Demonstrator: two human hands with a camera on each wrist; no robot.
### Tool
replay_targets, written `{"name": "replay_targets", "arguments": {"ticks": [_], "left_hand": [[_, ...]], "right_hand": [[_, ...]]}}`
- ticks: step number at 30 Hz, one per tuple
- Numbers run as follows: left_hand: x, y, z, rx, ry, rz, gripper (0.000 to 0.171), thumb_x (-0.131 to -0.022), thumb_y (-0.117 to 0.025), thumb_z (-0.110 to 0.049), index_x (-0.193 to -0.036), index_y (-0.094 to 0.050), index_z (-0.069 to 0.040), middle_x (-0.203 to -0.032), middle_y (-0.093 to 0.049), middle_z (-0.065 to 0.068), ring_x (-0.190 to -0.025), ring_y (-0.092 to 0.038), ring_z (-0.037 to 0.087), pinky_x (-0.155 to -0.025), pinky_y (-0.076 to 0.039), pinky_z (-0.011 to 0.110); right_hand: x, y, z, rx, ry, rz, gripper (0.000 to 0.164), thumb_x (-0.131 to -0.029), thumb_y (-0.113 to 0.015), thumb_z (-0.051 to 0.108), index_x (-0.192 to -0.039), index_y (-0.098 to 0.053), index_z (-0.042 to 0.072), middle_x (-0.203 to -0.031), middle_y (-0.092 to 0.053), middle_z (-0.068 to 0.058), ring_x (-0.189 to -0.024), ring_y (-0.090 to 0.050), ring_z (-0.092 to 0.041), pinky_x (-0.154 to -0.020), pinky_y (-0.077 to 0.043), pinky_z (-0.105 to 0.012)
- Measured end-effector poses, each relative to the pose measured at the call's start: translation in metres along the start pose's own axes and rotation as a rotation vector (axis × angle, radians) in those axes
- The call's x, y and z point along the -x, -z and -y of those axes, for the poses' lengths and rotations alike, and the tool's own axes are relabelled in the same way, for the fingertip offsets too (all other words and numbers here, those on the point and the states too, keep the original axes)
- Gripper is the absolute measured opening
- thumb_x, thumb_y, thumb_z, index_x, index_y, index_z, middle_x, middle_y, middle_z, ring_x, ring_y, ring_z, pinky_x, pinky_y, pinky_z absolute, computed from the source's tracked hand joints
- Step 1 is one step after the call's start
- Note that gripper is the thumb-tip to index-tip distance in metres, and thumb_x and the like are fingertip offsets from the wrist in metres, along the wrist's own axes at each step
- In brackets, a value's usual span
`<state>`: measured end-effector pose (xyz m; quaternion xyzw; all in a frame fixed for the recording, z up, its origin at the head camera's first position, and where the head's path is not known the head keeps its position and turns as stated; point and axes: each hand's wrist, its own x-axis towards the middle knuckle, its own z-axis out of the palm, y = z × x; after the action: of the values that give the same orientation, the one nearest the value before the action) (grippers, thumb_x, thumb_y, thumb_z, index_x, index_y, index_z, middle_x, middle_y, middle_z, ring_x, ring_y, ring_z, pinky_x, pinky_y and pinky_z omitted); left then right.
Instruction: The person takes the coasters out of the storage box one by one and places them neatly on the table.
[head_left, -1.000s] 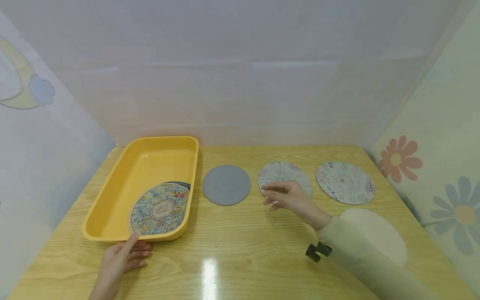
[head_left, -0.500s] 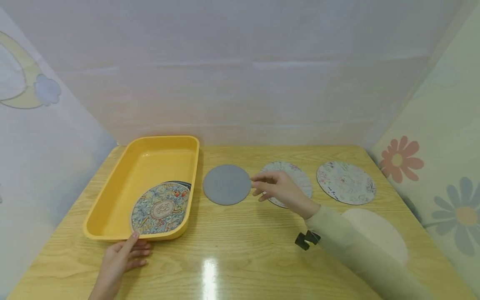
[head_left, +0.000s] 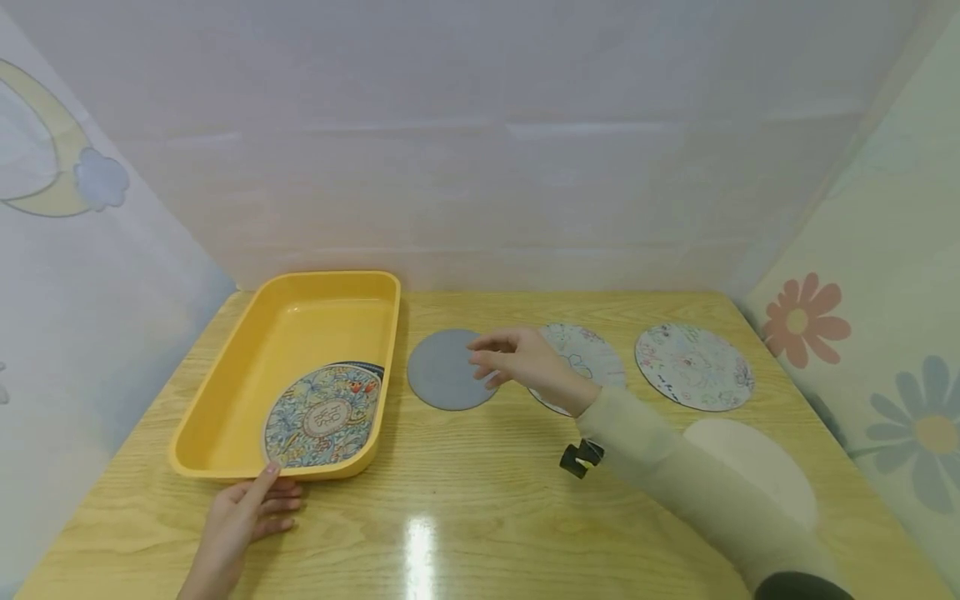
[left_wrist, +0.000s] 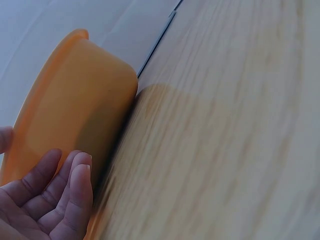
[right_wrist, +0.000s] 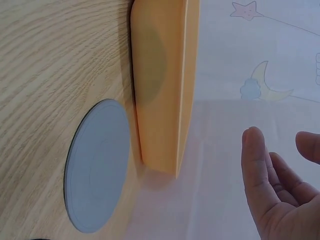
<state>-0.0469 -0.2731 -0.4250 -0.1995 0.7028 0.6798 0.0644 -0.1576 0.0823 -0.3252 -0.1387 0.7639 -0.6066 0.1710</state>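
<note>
Fingers of the right hand are hovering loosely curved, thumb apart, holding nothing, the flat round grey disc, no long axis, lying below and leftward on the wood-grain table, right hand nearer, left hand pinching a yellow plastic tray by its rim

I have the tray on the left of the table, a disc in its near right corner; rightward (roughly in a row) lie three discs, a further disc nearer me.
</note>
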Motion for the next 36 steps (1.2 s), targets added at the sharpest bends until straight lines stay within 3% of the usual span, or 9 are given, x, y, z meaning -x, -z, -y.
{"name": "replay_targets", "arguments": {"ticks": [12, 27, 36], "left_hand": [[0.0, 0.0, 0.001, 0.007, -0.023, -0.003, 0.046, -0.095, -0.048, -0.038, -0.087, -0.067, 0.003, -0.076, -0.068, 0.004, -0.069, -0.065, 0.015, -0.063, -0.057, 0.032], [0.0, -0.001, -0.001, 0.003, -0.023, 0.003, 0.044, -0.095, -0.046, -0.036, -0.087, -0.067, 0.002, -0.076, -0.068, 0.003, -0.069, -0.065, 0.014, -0.063, -0.057, 0.032], [0.0, -0.001, -0.001, 0.006, -0.016, 0.004, 0.04, -0.095, -0.047, -0.036, -0.083, -0.066, -0.003, -0.075, -0.068, 0.001, -0.068, -0.065, 0.014, -0.062, -0.057, 0.031]], "right_hand": [[-0.021, -0.017, 0.015, 0.048, -0.016, 0.032, 0.03, -0.09, -0.059, 0.014, -0.117, -0.058, 0.002, -0.11, -0.06, -0.016, -0.087, -0.062, -0.026, -0.071, -0.056, -0.035], [-0.052, -0.036, 0.038, 0.091, -0.03, 0.148, 0.036, -0.09, -0.059, 0.014, -0.124, -0.053, 0.002, -0.111, -0.059, -0.012, -0.096, -0.059, -0.029, -0.076, -0.055, -0.036], [-0.071, -0.047, 0.047, 0.13, -0.042, 0.166, 0.04, -0.088, -0.062, 0.018, -0.125, -0.053, 0.003, -0.116, -0.057, -0.009, -0.094, -0.06, -0.022, -0.079, -0.054, -0.038]]}}
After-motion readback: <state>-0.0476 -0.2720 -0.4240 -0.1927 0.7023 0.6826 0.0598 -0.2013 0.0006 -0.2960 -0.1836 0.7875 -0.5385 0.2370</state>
